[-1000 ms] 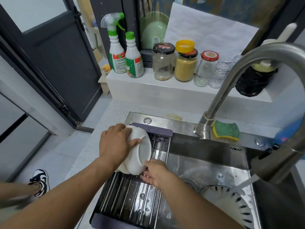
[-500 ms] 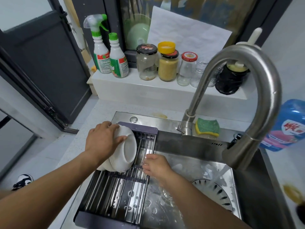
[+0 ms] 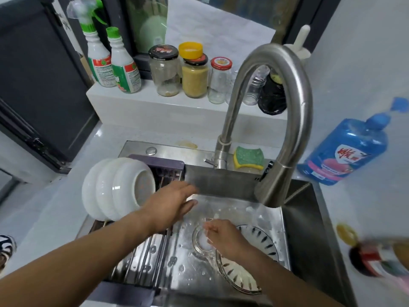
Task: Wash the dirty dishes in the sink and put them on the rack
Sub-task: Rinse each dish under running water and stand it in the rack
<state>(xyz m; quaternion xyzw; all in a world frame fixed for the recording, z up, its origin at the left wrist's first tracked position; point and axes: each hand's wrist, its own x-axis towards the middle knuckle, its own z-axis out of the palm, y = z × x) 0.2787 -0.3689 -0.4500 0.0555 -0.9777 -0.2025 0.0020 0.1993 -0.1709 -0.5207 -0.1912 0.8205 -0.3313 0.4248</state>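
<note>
- Sink [image 3: 309,218] — steel, wet, set in a pale desk [image 3: 51,202].
- Rack [image 3: 141,251] — purple frame with metal bars, laid across the left part of the sink.
- White bowls [image 3: 117,187] — three, nested on edge at the far left end of the rack, bases turned to the right. Neither hand touches them.
- Left hand [image 3: 170,204] — reaches over the rack's right edge, just right of the bowls. Its fingers are straight, slightly spread and hold nothing.
- Right hand [image 3: 223,237] — low in the sink, blurred. Its fingers are bent at the rim of a small glass dish [image 3: 200,242]; whether they grip it cannot be told.
- Plate with dark leaf-like marks [image 3: 265,240] — on the sink floor, partly under the right hand.
- Second such plate [image 3: 238,281] — nearer the camera, under the right forearm.
- Faucet [image 3: 276,107] — tall steel arch, with its spout over the back of the sink.
- Sponge [image 3: 249,157] — green over yellow, on the sink's rear rim beside the faucet base.
- Blue bottle [image 3: 345,151] — on the desk to the right of the sink.
- Ledge [image 3: 155,107] — behind the sink, carrying two green-capped spray bottles [image 3: 112,60] and a row of jars [image 3: 194,74].
</note>
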